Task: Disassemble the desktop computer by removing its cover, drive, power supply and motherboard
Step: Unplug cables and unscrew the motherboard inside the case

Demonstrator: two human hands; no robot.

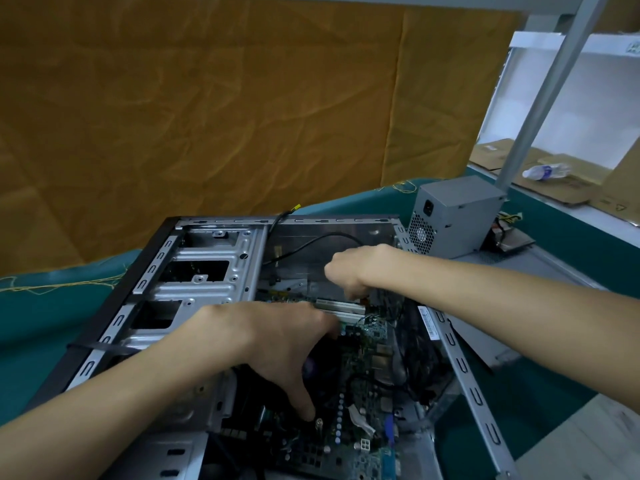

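The computer case [194,271] is lying on its side under your forearms, open face up, so you are reaching straight down into it. Its drive bays, just beyond your left wrist, are showing empty openings, and I am judging the drive to be already out.

Your left hand [277,341] is spreading wide over the dark CPU cooler [325,368], thumb stretching down toward you and fingers curling over its far edge. It looks like you are using the cooler as a handle on the motherboard [363,341], which is still sitting in the case beneath and to the right of that hand.

Your right hand [349,268] is reaching in further away, fingers pointing down at the board's far edge beside the white expansion slots [341,306]. The fingertips are hidden, so I cannot tell whether they are pinching something or only pressing. A hand at each end suggests you are working the board loose evenly rather than bending it.

Beyond your right forearm, the grey power supply [453,216] is standing on the table, outside the case and well apart from your hands, with its cables trailing behind it. Only the board seems left.
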